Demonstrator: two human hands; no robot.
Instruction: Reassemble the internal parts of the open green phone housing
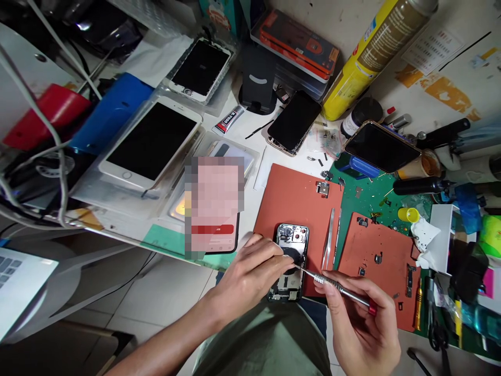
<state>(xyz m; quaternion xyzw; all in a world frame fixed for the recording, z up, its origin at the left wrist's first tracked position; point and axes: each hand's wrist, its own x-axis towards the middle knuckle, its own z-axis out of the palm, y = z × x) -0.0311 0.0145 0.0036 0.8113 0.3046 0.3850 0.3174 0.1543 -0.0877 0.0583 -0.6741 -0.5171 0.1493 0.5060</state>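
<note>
An opened phone housing (287, 287) with bare inner parts lies on a reddish-brown mat (289, 193) at the near edge of the table. My left hand (250, 271) reaches over the housing from the left, its fingertips closed together above the dark round part in its middle. Whatever those fingertips may pinch is hidden. In my right hand (356, 318) is a slim metal screwdriver (326, 282) with a red end cap. Its thin tip points left and meets the left fingertips. Tweezers (330, 237) lie on the mat to the right of the housing.
A second mat (381, 261) with small phone parts lies to the right. Farther back are a dark-screened phone (294, 122), a glue tube (228, 120) and a yellow spray can (366, 55). A white tablet (152, 143) and a lit phone (214, 235) lie to the left.
</note>
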